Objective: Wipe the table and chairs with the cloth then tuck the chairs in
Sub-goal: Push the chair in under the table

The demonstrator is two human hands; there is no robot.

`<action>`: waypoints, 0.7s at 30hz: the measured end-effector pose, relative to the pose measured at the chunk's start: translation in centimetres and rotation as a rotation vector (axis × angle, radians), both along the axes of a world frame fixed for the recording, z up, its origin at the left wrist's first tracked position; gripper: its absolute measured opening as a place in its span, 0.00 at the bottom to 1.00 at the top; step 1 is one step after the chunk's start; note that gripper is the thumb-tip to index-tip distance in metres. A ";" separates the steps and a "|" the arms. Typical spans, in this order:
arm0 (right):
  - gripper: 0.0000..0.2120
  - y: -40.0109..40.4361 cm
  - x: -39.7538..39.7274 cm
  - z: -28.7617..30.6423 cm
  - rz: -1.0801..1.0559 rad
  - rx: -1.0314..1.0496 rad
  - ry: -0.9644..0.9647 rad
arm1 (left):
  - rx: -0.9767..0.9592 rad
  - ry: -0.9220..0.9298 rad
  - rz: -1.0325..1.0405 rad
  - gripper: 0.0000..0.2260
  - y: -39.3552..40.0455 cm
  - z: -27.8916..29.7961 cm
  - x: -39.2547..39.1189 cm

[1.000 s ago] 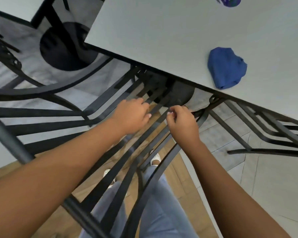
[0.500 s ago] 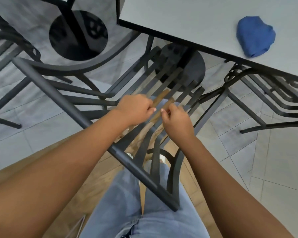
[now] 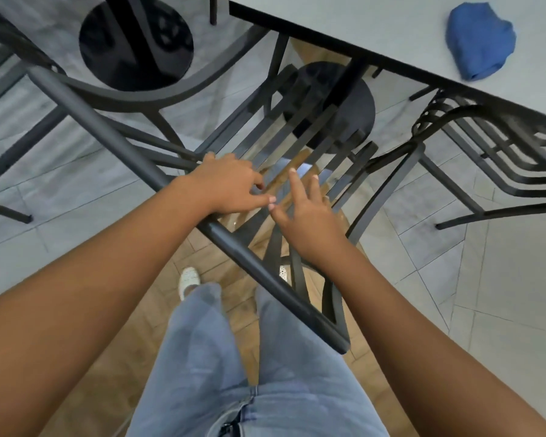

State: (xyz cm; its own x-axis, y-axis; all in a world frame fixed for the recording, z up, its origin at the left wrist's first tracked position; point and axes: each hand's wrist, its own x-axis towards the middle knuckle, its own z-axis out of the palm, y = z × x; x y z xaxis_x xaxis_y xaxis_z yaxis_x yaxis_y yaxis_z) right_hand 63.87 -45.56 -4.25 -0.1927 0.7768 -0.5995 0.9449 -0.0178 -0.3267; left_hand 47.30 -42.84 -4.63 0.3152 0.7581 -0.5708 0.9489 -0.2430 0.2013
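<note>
A black metal slatted chair stands in front of me, its seat reaching toward the grey table at the top right. My left hand rests on the chair's back slats with loose fingers. My right hand hovers beside it, fingers spread and straight, holding nothing. The two hands' fingertips nearly touch. A crumpled blue cloth lies on the table near its edge, apart from both hands.
A second black chair sits tucked under the table at right. Another chair's frame is at far left. Round black table bases stand on the tiled floor. My legs and a white shoe are below.
Both hands gripped the chair's slats before; now their fingers have loosened and straightened. The table and cloth have shifted up and right in view.
</note>
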 end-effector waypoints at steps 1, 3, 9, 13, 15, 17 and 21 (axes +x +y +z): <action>0.34 -0.4 -0.3 0.3 -0.009 -0.027 -0.004 | -0.033 0.015 -0.020 0.31 -0.2 0.2 -0.7; 0.36 -1.4 -1.0 1.1 -0.036 -0.076 -0.016 | -0.067 0.027 -0.064 0.36 -0.4 0.9 -2.2; 0.43 -5.6 -5.2 4.1 -0.153 -0.103 0.018 | -0.054 0.047 -0.308 0.46 -0.8 2.5 -7.4; 0.48 -7.9 -7.9 4.0 -0.184 -0.071 -0.046 | -0.080 0.069 -0.455 0.47 -0.7 2.9 -9.9; 0.48 -8.6 -8.5 3.2 -0.143 0.015 -0.158 | -0.062 0.081 -0.507 0.45 -0.7 3.1 -10.4; 0.46 -9.0 -8.6 2.6 -0.145 0.100 -0.207 | -0.017 0.111 -0.540 0.39 -0.5 3.0 -10.7; 0.42 -9.2 -7.9 1.7 -0.229 0.161 -0.244 | 0.096 0.121 -0.457 0.20 -0.4 2.5 -11.2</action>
